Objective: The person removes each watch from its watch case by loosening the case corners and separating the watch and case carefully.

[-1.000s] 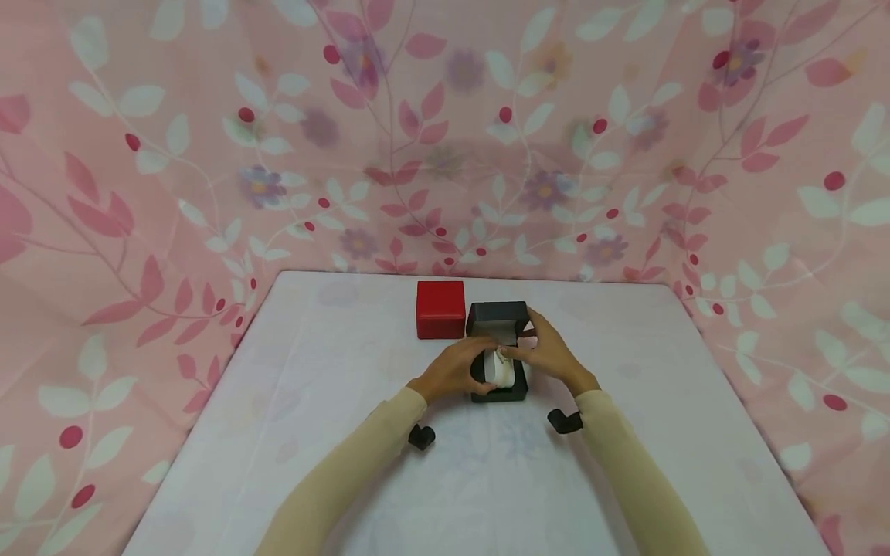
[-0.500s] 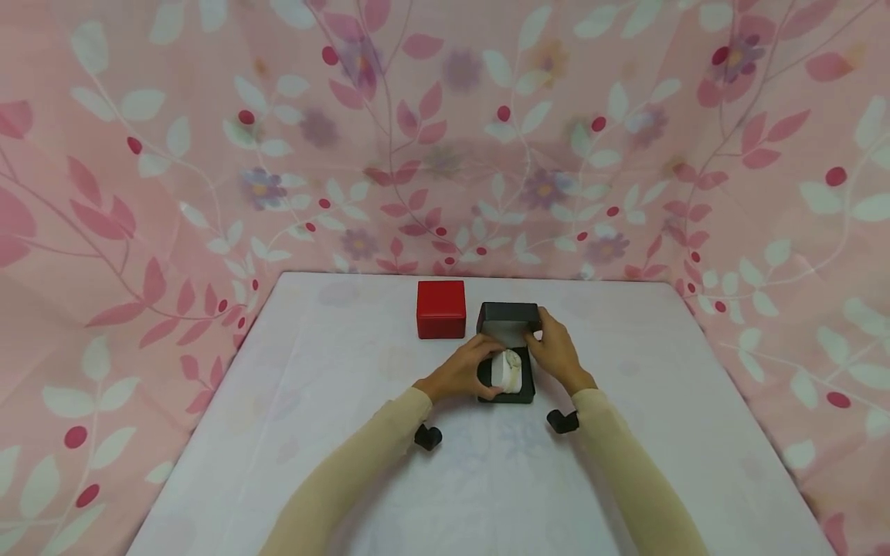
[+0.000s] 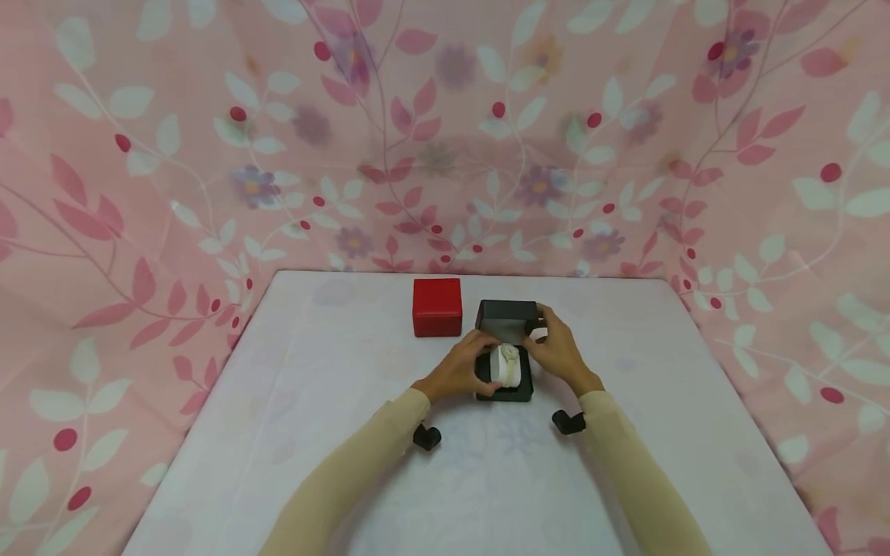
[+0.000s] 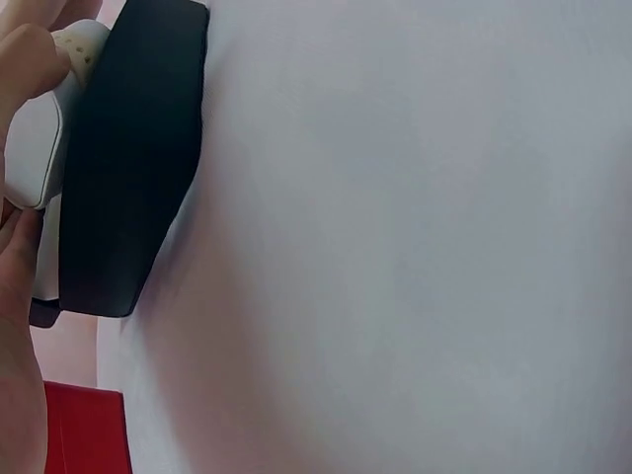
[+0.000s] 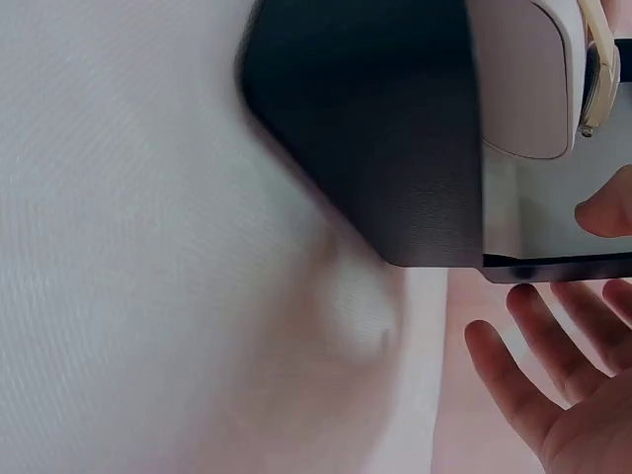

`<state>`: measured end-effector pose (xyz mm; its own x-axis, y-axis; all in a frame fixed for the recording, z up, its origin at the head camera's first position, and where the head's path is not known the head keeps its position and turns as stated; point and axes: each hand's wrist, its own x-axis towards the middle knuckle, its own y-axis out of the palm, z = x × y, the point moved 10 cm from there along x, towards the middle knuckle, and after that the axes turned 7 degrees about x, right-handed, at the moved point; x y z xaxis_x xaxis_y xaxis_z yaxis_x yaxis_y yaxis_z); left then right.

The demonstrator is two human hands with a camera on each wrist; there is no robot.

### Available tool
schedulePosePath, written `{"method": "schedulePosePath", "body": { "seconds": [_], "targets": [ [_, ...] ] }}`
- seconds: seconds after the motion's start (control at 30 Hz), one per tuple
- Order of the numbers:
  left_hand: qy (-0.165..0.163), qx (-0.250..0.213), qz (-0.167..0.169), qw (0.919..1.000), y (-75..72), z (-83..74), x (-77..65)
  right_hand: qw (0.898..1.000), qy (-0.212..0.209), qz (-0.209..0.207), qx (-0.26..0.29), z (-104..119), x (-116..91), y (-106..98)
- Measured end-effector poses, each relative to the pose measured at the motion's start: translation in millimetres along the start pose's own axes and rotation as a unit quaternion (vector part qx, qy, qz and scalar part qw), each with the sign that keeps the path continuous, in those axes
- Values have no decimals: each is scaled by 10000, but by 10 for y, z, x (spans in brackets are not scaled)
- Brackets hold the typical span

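Observation:
A black watch box (image 3: 507, 315) stands with its lid raised. In it sits a white cushion (image 3: 497, 369) with a pale-strapped wristwatch (image 3: 510, 355) around it; the strap holes show in the left wrist view. My left hand (image 3: 455, 371) grips the cushion, thumb at its near end and fingers at its far end. At the lid's right side is my right hand (image 3: 558, 347), its thumb inside the lid and its fingers outside. The right wrist view shows that thumb (image 5: 607, 205) apart from the fingers, with the lid's edge between them.
A closed red box (image 3: 437, 309) stands just left of the black box, near the back edge of the white-covered table (image 3: 334, 324). Pink floral cloth (image 3: 445, 154) hangs behind and at both sides. Black wrist mounts (image 3: 568, 422) stick out below the sleeves.
My right hand has gone from the watch to the right side of the lid. The black box has shifted slightly right, away from the red box. My left hand keeps to the cushion.

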<state>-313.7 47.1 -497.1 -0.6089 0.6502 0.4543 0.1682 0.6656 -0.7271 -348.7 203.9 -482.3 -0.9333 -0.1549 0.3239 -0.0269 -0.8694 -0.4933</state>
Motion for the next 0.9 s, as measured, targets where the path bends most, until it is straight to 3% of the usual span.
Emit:
{"method": "schedulePosePath", "body": {
  "seconds": [0.23,0.47,0.57,0.67,0.77,0.9],
  "targets": [
    [-56,-248,-42,9997,-21,-31,15,9967,-577,-399,417,194,-43,-194],
    [100,-640,-204,9977,-79,-107,26,9828,-1513,-782,712,611,-193,-417],
    [100,-837,-193,9963,-93,-125,22,9795,-1790,-488,780,847,-314,-394],
    [65,-1015,-212,9946,-116,-142,16,9802,-1820,91,780,993,-407,-270],
    [137,-1227,-301,9919,-173,-218,19,9814,-1564,749,819,971,-454,-93],
    [346,-1400,-271,9892,-296,-432,38,9798,-1011,1460,925,821,-484,119]
  ]
}}
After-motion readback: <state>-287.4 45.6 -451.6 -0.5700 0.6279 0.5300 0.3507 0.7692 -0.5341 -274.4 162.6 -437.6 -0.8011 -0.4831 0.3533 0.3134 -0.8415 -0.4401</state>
